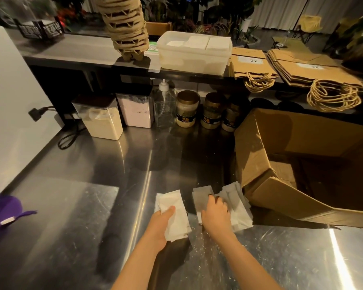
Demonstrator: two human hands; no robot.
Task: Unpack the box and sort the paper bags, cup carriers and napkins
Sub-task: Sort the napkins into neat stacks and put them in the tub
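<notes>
Okay, left hand (161, 226) fingers grasp a napkin stack (174, 206); right hand (215, 215) fingers curl over loose napkins (238, 206), grip unclear; cardboard box (252, 155) cut off right.

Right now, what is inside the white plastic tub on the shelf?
Stacks of white paper napkins lie side by side in the white plastic tub; its cloudy walls hide anything beneath them.

Two hands (164, 225) (215, 214), one box (302, 132), three jars (187, 108) (212, 110) (231, 117), two bag stacks (249, 63) (310, 69)
</notes>
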